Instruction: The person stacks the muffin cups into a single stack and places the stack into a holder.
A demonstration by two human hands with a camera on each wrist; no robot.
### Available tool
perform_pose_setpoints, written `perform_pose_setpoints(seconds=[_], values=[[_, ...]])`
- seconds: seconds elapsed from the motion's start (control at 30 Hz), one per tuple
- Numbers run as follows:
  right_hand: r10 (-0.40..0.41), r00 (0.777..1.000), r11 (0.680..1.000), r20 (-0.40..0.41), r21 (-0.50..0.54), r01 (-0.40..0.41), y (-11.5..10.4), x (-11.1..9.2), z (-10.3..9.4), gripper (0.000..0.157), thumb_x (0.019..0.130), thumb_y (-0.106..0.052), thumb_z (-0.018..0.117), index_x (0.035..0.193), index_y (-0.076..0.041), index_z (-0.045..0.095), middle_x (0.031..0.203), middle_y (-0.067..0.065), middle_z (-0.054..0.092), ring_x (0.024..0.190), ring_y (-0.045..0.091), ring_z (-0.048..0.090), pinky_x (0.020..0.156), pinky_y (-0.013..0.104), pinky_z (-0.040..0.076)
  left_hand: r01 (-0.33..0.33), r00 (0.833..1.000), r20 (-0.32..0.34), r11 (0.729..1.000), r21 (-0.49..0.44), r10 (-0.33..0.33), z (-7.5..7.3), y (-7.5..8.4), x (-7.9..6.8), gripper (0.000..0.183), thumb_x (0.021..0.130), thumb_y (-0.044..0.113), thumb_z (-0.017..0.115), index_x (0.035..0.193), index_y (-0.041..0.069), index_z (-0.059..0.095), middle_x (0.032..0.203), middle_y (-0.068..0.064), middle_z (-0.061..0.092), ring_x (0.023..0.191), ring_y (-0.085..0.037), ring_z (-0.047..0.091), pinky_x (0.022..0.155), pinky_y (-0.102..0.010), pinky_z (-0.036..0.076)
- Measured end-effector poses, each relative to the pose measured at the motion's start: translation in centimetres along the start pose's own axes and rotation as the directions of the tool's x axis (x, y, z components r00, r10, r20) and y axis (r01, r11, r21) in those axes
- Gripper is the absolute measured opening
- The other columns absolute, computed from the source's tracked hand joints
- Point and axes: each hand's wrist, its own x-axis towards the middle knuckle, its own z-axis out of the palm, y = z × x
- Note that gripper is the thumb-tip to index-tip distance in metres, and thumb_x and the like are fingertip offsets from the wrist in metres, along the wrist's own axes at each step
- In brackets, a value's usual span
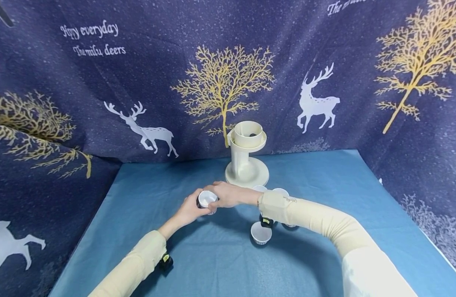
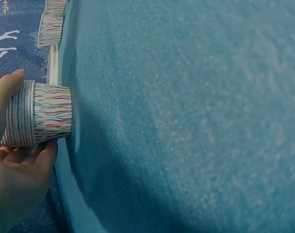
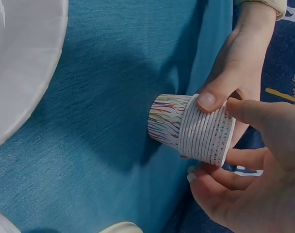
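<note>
A stack of small paper cups (image 2: 53, 111), white with wavy coloured stripes, is held above the blue cloth. My left hand (image 1: 190, 209) grips the stack, its thumb across the nested rims in the right wrist view. From the other side my right hand (image 1: 228, 194) reaches over; in the right wrist view its thumb and fingers (image 3: 247, 159) pinch the rim of the end cup (image 3: 230, 138). In the head view the stack's open top (image 1: 208, 198) faces up between both hands. How far the end cup is separated from the others cannot be told.
Behind the hands stands a cream-coloured stand (image 1: 246, 171) with a round base and a cylinder (image 1: 248, 136) on top, something dark inside. Several single cups sit right of the stack, one a white cup (image 1: 261, 233) near the front. The right forearm (image 1: 317, 214) partly covers others.
</note>
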Motion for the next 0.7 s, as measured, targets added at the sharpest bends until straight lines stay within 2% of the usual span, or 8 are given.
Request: perform_pose_setpoints(seconds=[0.23,0.33,0.47,0.7], values=[[0.032,0.999,0.999,0.029,-0.005,-0.032,0.2,-0.5,-0.4,0.064,0.094,-0.035,0.064,0.147,-0.009,0.039,0.139,0.012,0.054,0.128,0.027,0.05,0.101,0.039,0.044,0.012,1.0,0.001,1.0,-0.011,-0.012,0.1,0.2,0.0,0.058,0.082,0.018,0.078,0.131,0.004,0.049,0.115,-0.014,0.061,0.097,-0.022,0.06,0.077,-0.034,0.049],[0.048,0.999,0.999,0.023,-0.005,-0.048,0.5,-0.9,-0.6,0.065,0.095,-0.035,0.061,0.148,-0.007,0.036,0.144,0.013,0.049,0.132,0.027,0.047,0.104,0.039,0.043,0.021,1.0,0.003,1.0,-0.018,-0.021,0.2,0.3,0.0,0.061,0.081,0.02,0.079,0.132,0.004,0.049,0.118,-0.014,0.061,0.101,-0.023,0.061,0.078,-0.035,0.051],[0.024,1.0,0.999,-0.018,0.025,-0.023,1.0,-1.4,-0.9,0.057,0.097,-0.03,0.059,0.145,-0.005,0.041,0.141,0.015,0.052,0.126,0.026,0.053,0.101,0.038,0.046,0.027,1.0,-0.001,1.0,-0.016,-0.027,0.2,0.2,0.0,0.063,0.08,0.023,0.08,0.132,0.005,0.049,0.119,-0.012,0.062,0.104,-0.024,0.062,0.081,-0.036,0.05],[-0.061,0.983,0.988,-0.174,0.128,0.084,2.1,-2.2,-1.2,0.03,0.096,-0.01,0.055,0.124,-0.003,0.061,0.117,0.015,0.068,0.101,0.023,0.067,0.087,0.037,0.053,0.002,0.999,-0.038,1.0,0.002,-0.001,0.3,0.2,0.0,0.061,0.077,0.024,0.083,0.127,0.006,0.053,0.116,-0.011,0.065,0.104,-0.025,0.062,0.085,-0.04,0.048]])
